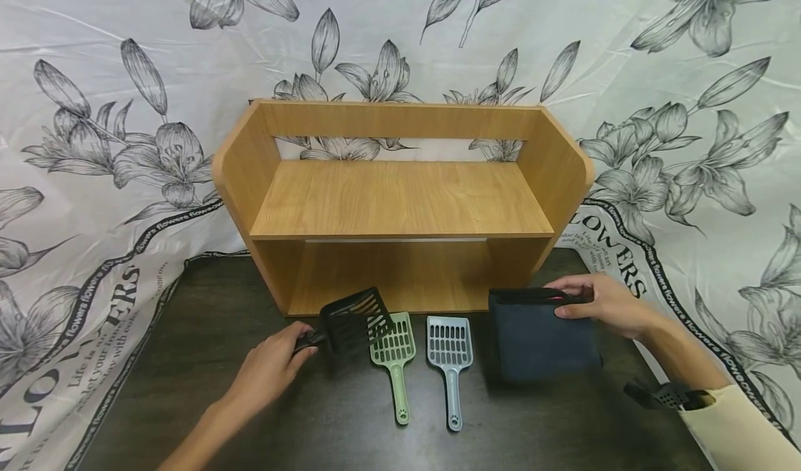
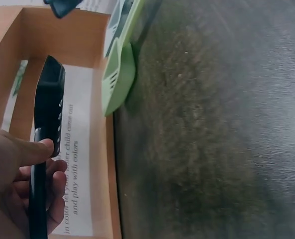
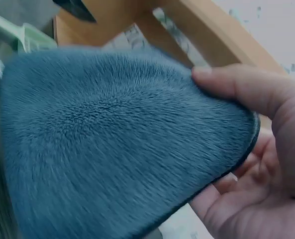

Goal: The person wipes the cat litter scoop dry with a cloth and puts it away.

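Note:
My left hand (image 1: 265, 365) grips a black slotted litter scoop (image 1: 355, 320) by its handle, and the scoop's head overlaps a green litter scoop (image 1: 392, 349) in the head view. In the left wrist view the thumb lies along the black scoop's handle (image 2: 38, 194). Beside the green one, a blue-grey litter scoop (image 1: 450, 346) lies on the dark table. At the right, my right hand (image 1: 610, 307) pinches a folded dark blue plush cloth (image 1: 544, 339) by its black-edged upper corner. Up close, the cloth (image 3: 122, 134) shows a short, furry pile.
A two-tier wooden shelf (image 1: 400, 200) stands at the back of the table (image 1: 338, 422), right behind the scoops. Flower-printed white fabric (image 1: 94, 200) hangs behind and along both sides. A black strap (image 1: 666, 394) is on my right wrist.

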Demonstrator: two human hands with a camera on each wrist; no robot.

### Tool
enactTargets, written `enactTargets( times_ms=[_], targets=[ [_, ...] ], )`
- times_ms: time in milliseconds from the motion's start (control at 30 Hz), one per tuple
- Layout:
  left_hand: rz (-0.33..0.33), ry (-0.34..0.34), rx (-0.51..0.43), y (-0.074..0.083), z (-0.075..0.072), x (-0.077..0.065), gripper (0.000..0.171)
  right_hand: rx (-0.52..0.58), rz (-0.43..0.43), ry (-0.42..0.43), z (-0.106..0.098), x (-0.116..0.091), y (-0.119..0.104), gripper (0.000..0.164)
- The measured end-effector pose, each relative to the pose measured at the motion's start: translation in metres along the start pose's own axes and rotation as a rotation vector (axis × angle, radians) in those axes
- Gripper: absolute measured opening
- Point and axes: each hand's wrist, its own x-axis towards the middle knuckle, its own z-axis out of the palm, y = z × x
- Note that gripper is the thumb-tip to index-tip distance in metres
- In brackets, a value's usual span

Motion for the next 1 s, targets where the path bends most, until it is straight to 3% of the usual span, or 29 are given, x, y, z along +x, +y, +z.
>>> enactTargets(
  times_ms=[167, 267, 367, 500, 567, 833, 1000],
  targets=[
    [0.058, -0.003, 0.031, 0.009, -0.002, 0.011, 0.033, 0.060, 0.034, 0.054, 0.025, 0.003, -0.015, 0.045],
    [0.101, 0.016, 0.058, 0.016, -0.002, 0.017, 0.032, 0.027, 0.063, 0.144, 0.040, 0.005, -0.028, 0.049],
    [0.134, 0.028, 0.071, 0.024, -0.002, 0.022, 0.031, 0.073, 0.093, 0.234, 0.053, 0.008, -0.041, 0.048],
    [0.157, 0.028, 0.078, 0.033, -0.003, 0.028, 0.029, 0.219, 0.056, 0.305, 0.070, 0.013, -0.053, 0.045],
    [0.170, 0.027, 0.080, 0.037, -0.003, 0.032, 0.028, 0.229, 0.014, 0.338, 0.078, 0.016, -0.056, 0.046],
    [0.251, 0.043, 0.086, 0.053, -0.004, 0.046, 0.030, -0.059, -0.129, 0.505, 0.117, 0.030, -0.074, 0.051],
    [0.257, 0.006, 0.083, 0.064, -0.004, 0.056, 0.030, -0.240, -0.266, 0.568, 0.137, 0.046, -0.086, 0.049]
  ],
)
